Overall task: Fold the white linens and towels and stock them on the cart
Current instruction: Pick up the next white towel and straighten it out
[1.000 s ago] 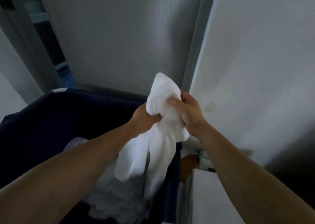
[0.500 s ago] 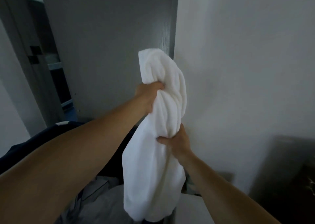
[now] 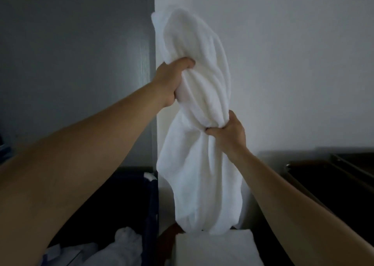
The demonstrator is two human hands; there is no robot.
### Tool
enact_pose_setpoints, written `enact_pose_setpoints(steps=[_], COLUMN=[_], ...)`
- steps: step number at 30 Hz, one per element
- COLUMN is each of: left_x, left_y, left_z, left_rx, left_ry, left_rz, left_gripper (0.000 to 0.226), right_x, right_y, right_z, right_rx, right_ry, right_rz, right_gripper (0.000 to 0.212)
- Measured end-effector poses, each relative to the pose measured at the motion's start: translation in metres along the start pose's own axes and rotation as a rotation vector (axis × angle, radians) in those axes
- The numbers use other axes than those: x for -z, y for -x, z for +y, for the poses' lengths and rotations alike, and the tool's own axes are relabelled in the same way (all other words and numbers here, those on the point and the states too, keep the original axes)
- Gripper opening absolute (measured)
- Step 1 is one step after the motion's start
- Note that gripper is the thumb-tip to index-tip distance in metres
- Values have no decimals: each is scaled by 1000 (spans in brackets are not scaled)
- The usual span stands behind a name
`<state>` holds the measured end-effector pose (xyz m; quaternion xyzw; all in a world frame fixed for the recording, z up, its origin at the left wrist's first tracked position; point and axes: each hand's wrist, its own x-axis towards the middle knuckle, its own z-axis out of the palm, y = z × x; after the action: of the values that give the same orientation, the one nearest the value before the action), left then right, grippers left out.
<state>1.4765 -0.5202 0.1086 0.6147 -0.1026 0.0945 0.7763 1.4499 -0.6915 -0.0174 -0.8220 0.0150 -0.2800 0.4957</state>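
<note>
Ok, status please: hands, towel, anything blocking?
Left hand grips white towel up high; right hand grips its middle. Towel bunched, not folded yet. Nothing blocking it.

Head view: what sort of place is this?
Probably a hotel housekeeping or laundry area: a white towel held over a folded white stack, a dark blue bin of crumpled linens, a plain grey door.

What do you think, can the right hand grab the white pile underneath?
Probably not yet. The right hand grips the towel, so it is busy, and the towel hangs over the white pile. It would have to let go first.
</note>
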Motion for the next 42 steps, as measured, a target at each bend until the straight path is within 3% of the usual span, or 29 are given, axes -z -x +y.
enact_pose_setpoints(steps=[4, 8, 10, 14, 17, 20, 25, 29, 32, 36, 42], left_x=[-20, -32, -35, -35, -42, -50, -40, -32, -34, -33, -44], left_y=[8, 30, 52, 97, 113, 113, 110, 116, 121, 124, 120], left_z=[-35, -104, -150, -229, -254, -248, -230, -224, -215, -199, -179], left_rx=[73, 210, 293, 335, 300, 255, 278, 297, 339, 444, 474], left_ry=[-7, -105, -166, -271, -297, -292, -284, -354, -403, -394, -499], left_rz=[-88, -189, -231, -375, -419, -416, -509, -559, -633, -673, -810], left_gripper=[33, 40, 40, 30, 34, 39, 57, 74, 79, 85, 67], right_x=[18, 32, 43, 69, 89, 110, 131, 135, 131, 116, 124], right_y=[21, 56, 74, 94, 96, 85, 48, 22, 14, 25, 26], right_z=[34, 82, 104, 135, 151, 159, 144, 112, 97, 96, 71], right_rx=[-110, -312, -366, -361, -377, -427, -419, -381, -342, -227, -82], right_ry=[46, 140, 198, 79, -71, -205, -632, -756, -701, -324, -387], right_rz=[-18, -253, -378, -410, -406, -461, -510, -534, -507, -521, -687], right_gripper=[74, 101, 104, 74, 63, 53, 52, 45, 28, 20, 24])
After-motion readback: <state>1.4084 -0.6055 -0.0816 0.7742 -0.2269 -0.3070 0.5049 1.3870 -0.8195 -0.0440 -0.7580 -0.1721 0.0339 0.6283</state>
